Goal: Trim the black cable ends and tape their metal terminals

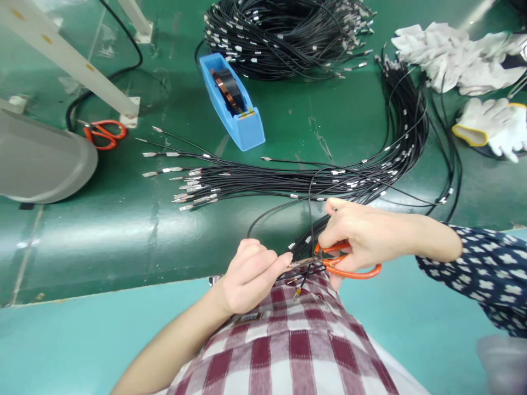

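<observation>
My right hand [354, 233] grips orange-handled scissors [352, 272], their blades pointing left toward my other hand. In a closed pinch, my left hand [257, 271] holds a thin black cable [263, 215] close to its end, right at the scissor blades. The exact spot where blades and cable meet is too small to make out. Under both hands, more black cables [302, 241] hang over the table edge against the checked apron [284, 340]. Just beyond lies a long bundle of black cables [267, 178] with white tags and bare metal ends.
A blue tape dispenser [251, 131] stands behind the bundle. Farther back sits a large coil of tagged cables [272, 41]. White gloves [461, 57] lie at the right. On the left are a second pair of orange scissors [107, 134], a grey cylinder [45, 159] and a white post [74, 55].
</observation>
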Action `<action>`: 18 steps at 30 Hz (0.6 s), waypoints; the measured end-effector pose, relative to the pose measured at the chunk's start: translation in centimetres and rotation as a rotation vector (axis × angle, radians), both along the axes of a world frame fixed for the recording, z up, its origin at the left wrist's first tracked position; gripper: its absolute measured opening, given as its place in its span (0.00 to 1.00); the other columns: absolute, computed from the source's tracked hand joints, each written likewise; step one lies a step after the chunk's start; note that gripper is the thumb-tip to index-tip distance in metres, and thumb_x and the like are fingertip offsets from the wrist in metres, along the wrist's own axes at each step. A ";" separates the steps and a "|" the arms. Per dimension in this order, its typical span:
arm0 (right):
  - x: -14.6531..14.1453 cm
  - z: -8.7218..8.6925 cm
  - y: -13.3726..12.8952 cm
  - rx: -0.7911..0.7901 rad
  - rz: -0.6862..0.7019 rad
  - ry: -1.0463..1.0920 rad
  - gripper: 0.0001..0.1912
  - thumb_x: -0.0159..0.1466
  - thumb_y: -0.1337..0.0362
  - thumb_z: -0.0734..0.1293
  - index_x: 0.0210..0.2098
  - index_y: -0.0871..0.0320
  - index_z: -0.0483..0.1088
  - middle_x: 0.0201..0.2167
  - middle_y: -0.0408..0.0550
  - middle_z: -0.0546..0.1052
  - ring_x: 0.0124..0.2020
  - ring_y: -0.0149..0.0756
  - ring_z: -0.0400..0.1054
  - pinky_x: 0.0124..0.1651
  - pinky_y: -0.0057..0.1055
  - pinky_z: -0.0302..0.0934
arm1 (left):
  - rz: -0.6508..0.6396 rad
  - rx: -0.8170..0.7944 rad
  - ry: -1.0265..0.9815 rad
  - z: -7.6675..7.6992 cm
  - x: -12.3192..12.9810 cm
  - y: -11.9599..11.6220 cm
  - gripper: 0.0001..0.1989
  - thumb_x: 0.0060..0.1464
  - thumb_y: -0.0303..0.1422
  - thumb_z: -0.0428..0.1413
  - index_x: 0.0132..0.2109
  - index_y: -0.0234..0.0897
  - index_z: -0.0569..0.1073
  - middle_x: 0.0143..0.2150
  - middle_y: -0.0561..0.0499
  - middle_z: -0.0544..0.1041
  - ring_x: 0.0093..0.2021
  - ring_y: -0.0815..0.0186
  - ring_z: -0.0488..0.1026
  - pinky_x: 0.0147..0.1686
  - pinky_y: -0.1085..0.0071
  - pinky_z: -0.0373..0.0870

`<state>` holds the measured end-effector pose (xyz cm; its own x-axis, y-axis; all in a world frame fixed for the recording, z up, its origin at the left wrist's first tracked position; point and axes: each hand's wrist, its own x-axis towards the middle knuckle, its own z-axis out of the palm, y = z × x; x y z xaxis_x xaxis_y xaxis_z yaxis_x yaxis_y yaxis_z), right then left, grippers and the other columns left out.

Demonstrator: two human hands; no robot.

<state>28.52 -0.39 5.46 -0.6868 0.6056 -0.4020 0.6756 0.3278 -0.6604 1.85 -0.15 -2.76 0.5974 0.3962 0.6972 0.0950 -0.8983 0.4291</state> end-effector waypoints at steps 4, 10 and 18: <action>0.2 -0.7 -0.1 0.003 0.011 0.002 0.22 0.59 0.63 0.70 0.19 0.58 0.53 0.15 0.36 0.59 0.27 0.31 0.45 0.39 0.35 0.42 | -0.016 0.012 0.000 -0.2 -0.1 -0.1 0.13 0.60 0.19 0.56 0.52 0.27 0.75 0.32 0.48 0.76 0.31 0.67 0.69 0.33 0.66 0.65; 0.3 -1.7 -0.4 -0.056 -0.014 0.066 0.23 0.58 0.62 0.72 0.19 0.58 0.53 0.16 0.38 0.55 0.31 0.34 0.49 0.35 0.33 0.41 | -0.032 0.000 -0.005 -0.5 -0.1 -0.2 0.11 0.60 0.19 0.56 0.50 0.24 0.75 0.32 0.47 0.76 0.32 0.66 0.69 0.34 0.65 0.65; 0.3 -2.0 -0.5 -0.085 0.009 0.138 0.21 0.61 0.63 0.69 0.19 0.58 0.54 0.16 0.36 0.56 0.28 0.31 0.47 0.38 0.33 0.43 | -0.041 -0.033 -0.015 -0.2 0.0 -0.4 0.12 0.59 0.19 0.57 0.51 0.26 0.75 0.32 0.48 0.75 0.32 0.66 0.68 0.33 0.66 0.64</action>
<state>28.84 -0.87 3.48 -0.7444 0.5668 -0.3530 0.5738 0.2725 -0.7723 1.85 -0.54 -3.01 0.6035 0.3941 0.6932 0.0517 -0.8868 0.4592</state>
